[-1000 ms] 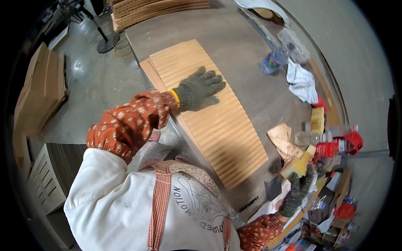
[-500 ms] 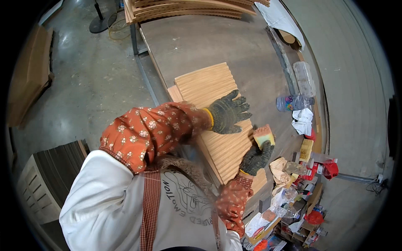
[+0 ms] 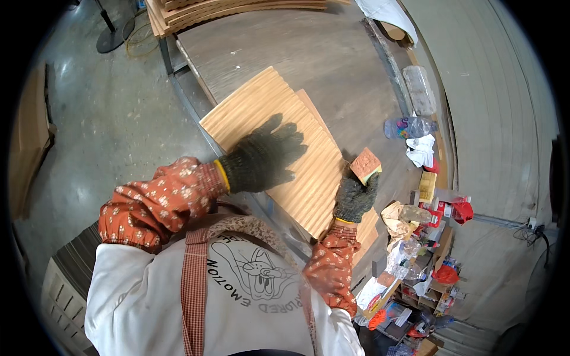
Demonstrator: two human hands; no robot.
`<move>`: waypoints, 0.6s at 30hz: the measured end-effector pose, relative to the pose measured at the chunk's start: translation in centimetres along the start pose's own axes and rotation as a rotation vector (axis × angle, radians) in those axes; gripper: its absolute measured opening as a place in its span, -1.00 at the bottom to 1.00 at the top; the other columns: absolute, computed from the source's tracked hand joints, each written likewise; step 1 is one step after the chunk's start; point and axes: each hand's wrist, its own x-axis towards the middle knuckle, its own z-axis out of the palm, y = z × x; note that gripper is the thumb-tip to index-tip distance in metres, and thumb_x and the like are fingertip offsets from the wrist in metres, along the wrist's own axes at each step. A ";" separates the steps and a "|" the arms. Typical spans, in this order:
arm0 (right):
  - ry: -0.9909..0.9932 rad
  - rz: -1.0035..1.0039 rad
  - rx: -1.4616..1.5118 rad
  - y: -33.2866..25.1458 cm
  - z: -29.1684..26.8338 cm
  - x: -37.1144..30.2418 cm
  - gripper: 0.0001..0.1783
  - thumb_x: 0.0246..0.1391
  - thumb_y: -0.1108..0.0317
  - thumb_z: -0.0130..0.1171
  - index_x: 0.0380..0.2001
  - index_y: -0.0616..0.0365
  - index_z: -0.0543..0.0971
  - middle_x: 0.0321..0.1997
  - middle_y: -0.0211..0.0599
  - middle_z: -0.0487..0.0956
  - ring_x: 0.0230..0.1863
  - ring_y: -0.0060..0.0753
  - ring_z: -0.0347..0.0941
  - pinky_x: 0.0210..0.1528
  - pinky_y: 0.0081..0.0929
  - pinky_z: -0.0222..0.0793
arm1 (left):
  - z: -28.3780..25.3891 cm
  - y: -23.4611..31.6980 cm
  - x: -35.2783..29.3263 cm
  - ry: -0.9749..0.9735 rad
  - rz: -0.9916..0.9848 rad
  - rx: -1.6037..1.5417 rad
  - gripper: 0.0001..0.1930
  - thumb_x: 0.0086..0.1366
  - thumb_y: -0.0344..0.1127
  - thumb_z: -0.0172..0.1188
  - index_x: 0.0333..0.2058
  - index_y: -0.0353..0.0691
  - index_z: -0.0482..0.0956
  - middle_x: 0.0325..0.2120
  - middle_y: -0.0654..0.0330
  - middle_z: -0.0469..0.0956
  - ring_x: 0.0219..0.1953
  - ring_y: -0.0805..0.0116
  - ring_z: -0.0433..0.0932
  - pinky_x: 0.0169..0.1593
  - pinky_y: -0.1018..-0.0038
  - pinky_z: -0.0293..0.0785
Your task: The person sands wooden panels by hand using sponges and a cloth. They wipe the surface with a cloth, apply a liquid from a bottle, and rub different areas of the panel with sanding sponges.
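Note:
A ridged light-wood panel [image 3: 279, 113] lies at an angle on the table, its left side reaching past the table's edge. Spread over its left part is my left hand [image 3: 261, 154], in a dark grey knit glove with a yellow cuff, open with fingers apart. My right hand [image 3: 355, 199], gloved alike, is closed on a sponge block [image 3: 365, 164] with a reddish-brown face and a pale yellow-green side. That hand is at the panel's right edge, with the sponge held just off it. From beneath the panel another wooden piece [image 3: 367, 234] sticks out.
Curved ridged panels [image 3: 231, 13] are stacked at the table's far end. Along the right side lie a plastic bottle [image 3: 409, 127], a clear container [image 3: 419, 90], a white cloth [image 3: 420, 151] and a yellow block [image 3: 427, 187]. Clutter fills the near right. A dark stand base [image 3: 114, 39] is on the floor.
The ridged panel has turned and shifted left, uncovering more of the wood beneath. My left hand has moved left with it. The sponge block has tilted in my right hand.

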 end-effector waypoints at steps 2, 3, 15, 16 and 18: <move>-0.052 0.058 -0.007 0.1 1.2 0.0 -0.45 0.16 0.18 0.02 0.15 0.26 0.31 0.19 -0.10 0.37 0.19 -0.11 0.30 0.23 -0.16 0.20 | -1.3 0.7 -0.4 -0.187 -0.052 0.008 -0.43 0.16 0.01 0.15 0.06 -0.23 0.42 0.04 0.03 0.42 0.19 0.06 0.27 0.34 0.01 -0.07; -0.128 0.117 0.037 0.2 1.8 0.0 -0.49 0.18 0.20 -0.01 0.14 0.26 0.33 0.19 -0.10 0.38 0.19 -0.12 0.30 0.23 -0.13 0.21 | -2.1 1.0 -0.5 -0.277 -0.081 0.011 -0.43 0.15 0.01 0.16 0.06 -0.24 0.42 0.03 0.04 0.42 0.19 0.07 0.26 0.34 0.02 -0.06; -0.455 0.396 0.165 2.9 9.2 -1.6 -0.49 0.27 0.23 -0.13 0.17 0.34 0.27 0.19 -0.03 0.37 0.16 -0.11 0.32 0.23 -0.19 0.22 | 0.1 0.9 0.4 0.384 -0.254 -0.004 -0.45 0.12 -0.07 0.18 0.05 -0.24 0.41 -0.59 0.12 0.51 -0.53 0.17 0.51 -0.35 0.25 0.41; -0.515 0.426 0.173 3.3 9.9 -1.8 -0.50 0.28 0.23 -0.14 0.18 0.34 0.26 0.19 -0.02 0.36 0.17 -0.11 0.32 0.23 -0.19 0.23 | 2.5 -0.2 -0.1 0.447 -0.207 0.080 -0.53 0.11 -0.11 0.18 -0.02 -0.21 0.46 -0.58 0.14 0.51 -0.52 0.19 0.51 -0.35 0.26 0.41; -0.602 0.431 0.147 3.2 10.2 -2.0 -0.50 0.29 0.22 -0.17 0.18 0.34 0.26 0.19 -0.01 0.36 0.18 -0.11 0.31 0.24 -0.18 0.23 | 2.7 -0.9 -0.7 0.422 -0.173 0.163 -0.67 0.11 -0.18 0.17 -0.15 -0.16 0.53 -0.57 0.17 0.51 -0.50 0.23 0.52 -0.35 0.28 0.42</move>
